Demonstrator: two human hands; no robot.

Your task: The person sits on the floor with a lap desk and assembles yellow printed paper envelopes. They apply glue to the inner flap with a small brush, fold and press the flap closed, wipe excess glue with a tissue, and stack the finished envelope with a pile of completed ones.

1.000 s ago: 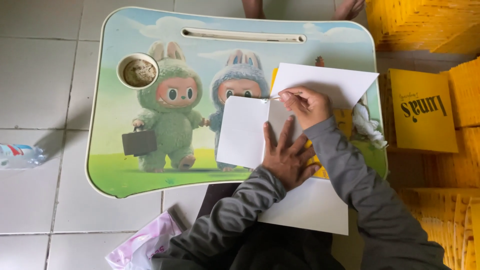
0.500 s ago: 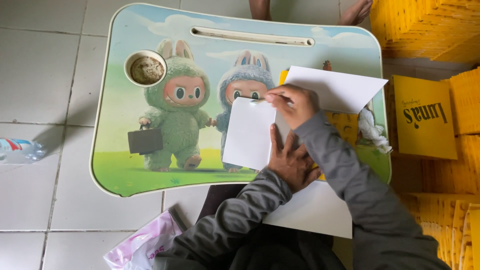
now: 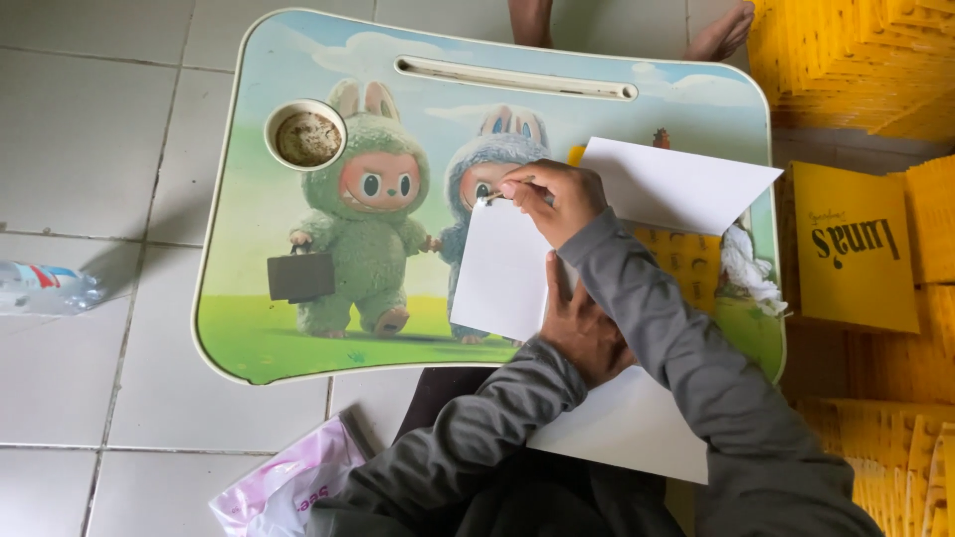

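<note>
The white sheet (image 3: 502,273) lies on the lap desk (image 3: 239,328). The right hand (image 3: 555,199) pinches a small tool at the sheet's upper edge. The left hand (image 3: 577,323) rests flat, fingers spread, on the sheet's lower right part.

Pale tiled floor (image 3: 90,149) with dark grout lines, evenly lit. A low lap table (image 3: 249,328) printed with cartoon creatures stands on it. Stacks of yellow cartons (image 3: 856,60) line the right side.
</note>
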